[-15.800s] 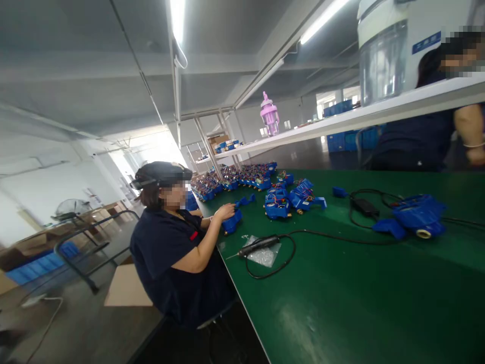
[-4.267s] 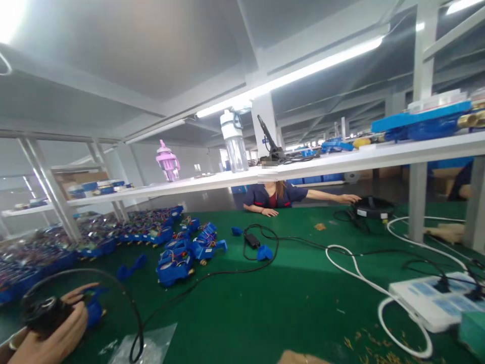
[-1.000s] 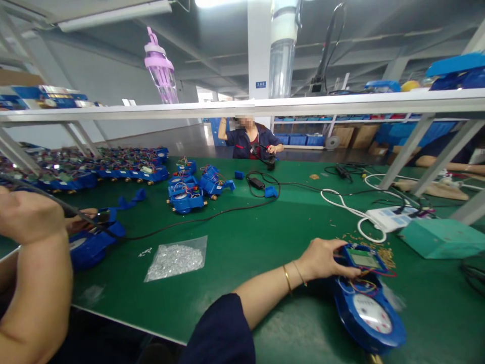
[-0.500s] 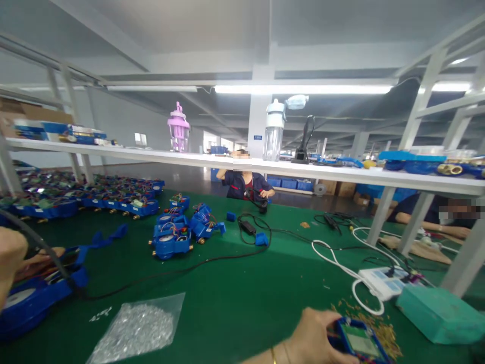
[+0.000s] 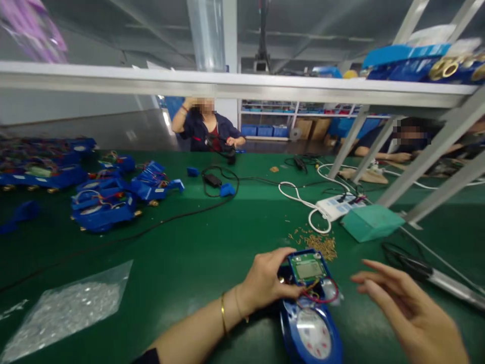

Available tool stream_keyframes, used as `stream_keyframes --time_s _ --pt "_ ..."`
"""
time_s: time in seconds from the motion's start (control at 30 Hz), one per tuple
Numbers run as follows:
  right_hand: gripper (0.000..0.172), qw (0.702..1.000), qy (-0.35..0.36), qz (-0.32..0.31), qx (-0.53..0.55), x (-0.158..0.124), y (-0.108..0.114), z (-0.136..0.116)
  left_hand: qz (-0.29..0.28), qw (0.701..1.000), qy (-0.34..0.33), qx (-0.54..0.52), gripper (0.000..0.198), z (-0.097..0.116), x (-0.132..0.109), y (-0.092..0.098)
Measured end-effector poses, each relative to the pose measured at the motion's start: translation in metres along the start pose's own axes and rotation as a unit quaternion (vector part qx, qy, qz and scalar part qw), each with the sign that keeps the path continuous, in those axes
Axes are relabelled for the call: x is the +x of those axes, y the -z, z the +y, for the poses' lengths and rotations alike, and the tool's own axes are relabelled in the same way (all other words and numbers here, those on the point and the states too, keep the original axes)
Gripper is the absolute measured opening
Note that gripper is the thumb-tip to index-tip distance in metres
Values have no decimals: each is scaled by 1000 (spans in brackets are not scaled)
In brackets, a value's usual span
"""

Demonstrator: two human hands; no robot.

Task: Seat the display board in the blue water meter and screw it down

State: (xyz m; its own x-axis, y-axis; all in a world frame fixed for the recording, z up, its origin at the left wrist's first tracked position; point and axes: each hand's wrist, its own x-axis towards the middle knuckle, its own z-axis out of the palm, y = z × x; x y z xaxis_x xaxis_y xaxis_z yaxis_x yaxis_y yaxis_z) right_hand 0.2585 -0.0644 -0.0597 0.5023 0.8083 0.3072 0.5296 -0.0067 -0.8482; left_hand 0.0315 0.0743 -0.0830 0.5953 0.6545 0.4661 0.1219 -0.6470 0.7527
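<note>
Now the R hand has come into view, & the blue meter shows much more fully than ½ sec ago, when only its screen end was in frame under the L hand; prob. means both hands are at the one unit, tho just the L steadies it. L thumb & fingers are closed on the screen end, w/ the dial nearer the person, below the L thumb. R is loosely open, nothing seen in it, near the meter's other side, not touching; small brass-coloured bits lie just past the L fingertips.
</note>
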Motion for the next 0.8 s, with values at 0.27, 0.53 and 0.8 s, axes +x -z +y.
stream_keyframes --time_s 0.27,0.53,0.8 --pt "31 971 -103 -125 174 5 -27 8 11 992 -88 84 69 -7 0 1" --pt "15 969 226 -91 -30 -5 -25 -43 5 987 -108 116 67 -3 2 4" --pt "22 973 89 -211 -33 -6 -36 -18 4 988 -53 142 63 2 4 10"
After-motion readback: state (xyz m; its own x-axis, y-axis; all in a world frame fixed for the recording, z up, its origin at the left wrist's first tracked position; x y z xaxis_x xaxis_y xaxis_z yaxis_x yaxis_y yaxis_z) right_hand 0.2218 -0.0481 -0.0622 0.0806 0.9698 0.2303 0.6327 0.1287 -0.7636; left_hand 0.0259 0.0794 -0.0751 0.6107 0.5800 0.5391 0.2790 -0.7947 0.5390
